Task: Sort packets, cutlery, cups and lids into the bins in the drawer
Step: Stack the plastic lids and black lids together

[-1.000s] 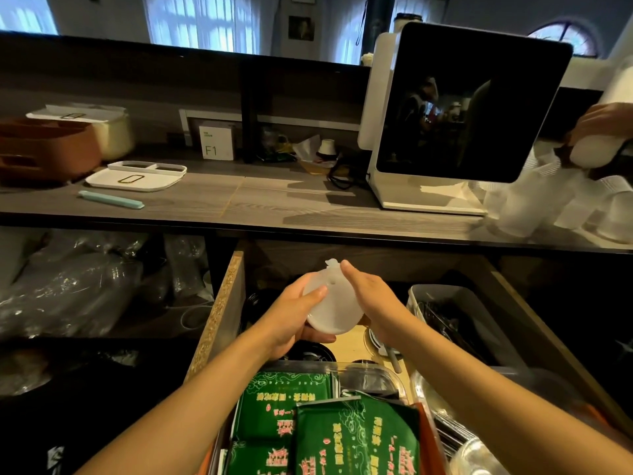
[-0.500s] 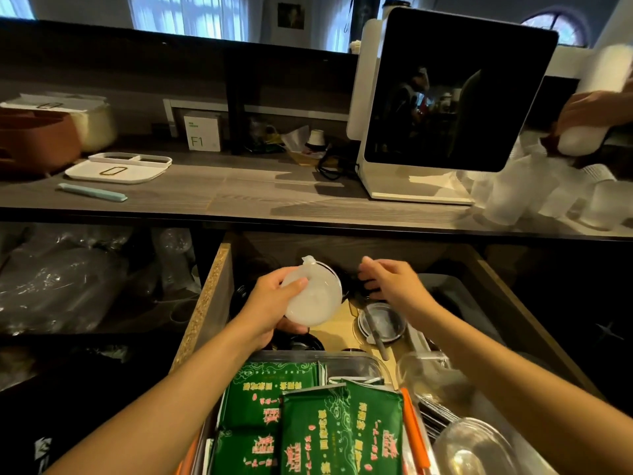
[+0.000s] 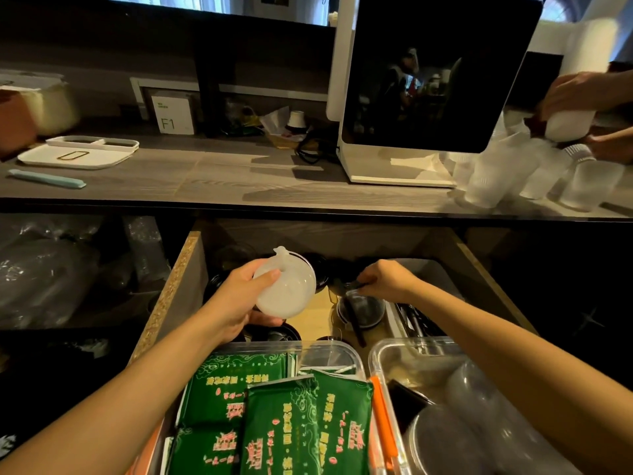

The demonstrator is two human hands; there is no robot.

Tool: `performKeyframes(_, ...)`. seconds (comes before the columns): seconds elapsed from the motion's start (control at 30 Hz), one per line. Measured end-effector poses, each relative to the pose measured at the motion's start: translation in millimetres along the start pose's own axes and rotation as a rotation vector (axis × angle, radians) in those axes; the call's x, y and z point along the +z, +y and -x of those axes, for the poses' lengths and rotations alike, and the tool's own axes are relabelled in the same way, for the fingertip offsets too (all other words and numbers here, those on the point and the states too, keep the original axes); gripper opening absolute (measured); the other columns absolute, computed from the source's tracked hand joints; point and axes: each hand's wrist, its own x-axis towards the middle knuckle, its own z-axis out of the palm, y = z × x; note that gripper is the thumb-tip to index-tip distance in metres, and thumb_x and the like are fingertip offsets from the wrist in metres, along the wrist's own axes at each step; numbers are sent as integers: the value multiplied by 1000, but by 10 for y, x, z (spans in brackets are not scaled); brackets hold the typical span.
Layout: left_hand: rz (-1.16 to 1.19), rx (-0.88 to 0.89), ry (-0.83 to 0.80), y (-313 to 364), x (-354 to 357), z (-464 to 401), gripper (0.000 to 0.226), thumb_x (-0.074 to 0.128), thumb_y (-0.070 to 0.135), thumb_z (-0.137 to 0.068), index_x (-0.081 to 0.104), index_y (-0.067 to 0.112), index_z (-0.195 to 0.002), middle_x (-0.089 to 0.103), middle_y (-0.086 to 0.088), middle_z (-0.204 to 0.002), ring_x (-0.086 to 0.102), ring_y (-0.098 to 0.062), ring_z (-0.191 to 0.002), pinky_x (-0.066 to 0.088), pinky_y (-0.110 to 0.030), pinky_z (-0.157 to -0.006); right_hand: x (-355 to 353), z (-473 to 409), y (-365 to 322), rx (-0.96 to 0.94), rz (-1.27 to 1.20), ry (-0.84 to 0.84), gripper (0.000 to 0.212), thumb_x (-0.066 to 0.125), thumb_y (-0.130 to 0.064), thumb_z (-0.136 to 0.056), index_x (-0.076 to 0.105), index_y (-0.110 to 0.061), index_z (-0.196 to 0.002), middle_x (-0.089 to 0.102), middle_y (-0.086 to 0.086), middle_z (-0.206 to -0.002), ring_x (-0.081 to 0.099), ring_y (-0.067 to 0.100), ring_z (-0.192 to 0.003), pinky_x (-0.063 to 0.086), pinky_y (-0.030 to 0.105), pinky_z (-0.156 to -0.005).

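- The person's left hand (image 3: 239, 299) holds a translucent white lid (image 3: 286, 289) above the back left of the open drawer (image 3: 164, 303); its grip is curled round the lid, thumb on the near face and fingers beneath.
- The right hand (image 3: 385, 281) reaches to the back middle of the drawer, its grip pinching a thin dark stick-like piece (image 3: 349, 303) that runs down across a small round clear cup (image 3: 363, 308) standing on the drawer floor.
- Green packets (image 3: 277, 416) fill a clear bin (image 3: 329, 347) at the near side of the drawer, with an orange strip (image 3: 383, 416) along their right edge.
- Just right of it, a second clear bin (image 3: 380, 354) holds clear plastic cups (image 3: 479, 406).
- Dark cutlery (image 3: 411, 320) lies in a bin behind that one, under the right forearm.
- On the bench (image 3: 239, 180) above stand a white-framed screen (image 3: 428, 70), a white tray (image 3: 75, 152) and a cluster of translucent cups (image 3: 513, 173).
- Another person's hands (image 3: 582, 94) hold a white roll-like thing at the far right.
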Motion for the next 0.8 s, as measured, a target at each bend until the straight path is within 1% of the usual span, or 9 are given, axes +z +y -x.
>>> performKeyframes(0.1, -4, 10, -5, 3, -3, 10, 15, 54, 24, -103, 62, 30, -115, 65, -11, -116, 69, -33, -92, 55, -29, -44, 77, -107, -32, 1, 11, -53, 24, 61, -24, -93, 69, -8, -110, 69, 10, -104, 63, 21, -89, 49, 29, -74)
performKeyframes(0.17, -7, 7, -8, 5, -5, 12, 16, 54, 25, -103, 62, 30, -115, 65, -11, -117, 69, -33, -93, 56, -29, -44, 101, -166, -77, 25, 12, -106, 22, 53, -18, -97, 66, -7, -111, 67, 13, -105, 64, 26, -94, 49, 31, -77)
performKeyframes(0.23, -10, 1, -7, 6, -6, 11, 16, 53, 25, -103, 62, 31, -115, 65, -11, -118, 69, -35, -94, 55, -29, -44, 129, -217, -126, 55, 15, -149, 23, 54, -18, -97, 65, -6, -113, 65, 13, -103, 65, 27, -93, 52, 31, -77)
performKeyframes(0.33, -5, 0, 0, 15, 0, 12, 15, 53, 25, -103, 62, 32, -113, 65, -10, -119, 70, -35, -95, 56, -30, -44, 152, -280, -164, 127, -19, -176, 27, 64, -20, -91, 63, -4, -114, 64, 12, -97, 65, 23, -76, 56, 25, -60)
performKeyframes(0.4, 4, 4, -1, 24, 9, 21, 15, 53, 24, -103, 63, 32, -111, 65, -10, -117, 70, -34, -91, 56, -30, -43, 147, -288, -179, 151, -38, -204, 33, 68, -20, -89, 62, -5, -117, 66, 15, -104, 65, 22, -77, 59, 29, -66)
performKeyframes(0.5, 1, 8, 0, 40, 18, 35, 14, 52, 24, -103, 63, 33, -108, 65, -10, -114, 70, -32, -89, 56, -30, -43, 159, -261, -169, 110, -13, -189, 37, 72, -20, -85, 66, -7, -119, 67, 14, -111, 65, 24, -91, 56, 32, -81)
performKeyframes(0.6, -5, 8, 4, 42, 19, 37, 14, 52, 24, -103, 62, 33, -108, 65, -9, -114, 69, -32, -89, 57, -30, -43, 155, -192, -143, 57, -38, -168, 28, 73, -15, -84, 72, -10, -112, 69, 7, -110, 62, 20, -97, 51, 27, -81)
performKeyframes(0.67, 0, 8, 5, 45, 15, 45, 14, 53, 24, -103, 62, 33, -110, 65, -9, -114, 69, -32, -89, 56, -30, -43, 114, -147, -144, 12, -71, -143, 23, 72, -12, -84, 74, -10, -107, 71, 7, -108, 64, 20, -99, 53, 29, -87)
performKeyframes(0.8, 10, 8, 16, 36, 11, 42, 14, 53, 25, -103, 61, 32, -112, 65, -10, -116, 69, -32, -92, 56, -30, -44, -16, -80, -186, -42, -142, 21, 23, 66, -10, -89, 73, -9, -110, 70, 8, -111, 64, 20, -99, 50, 24, -83)
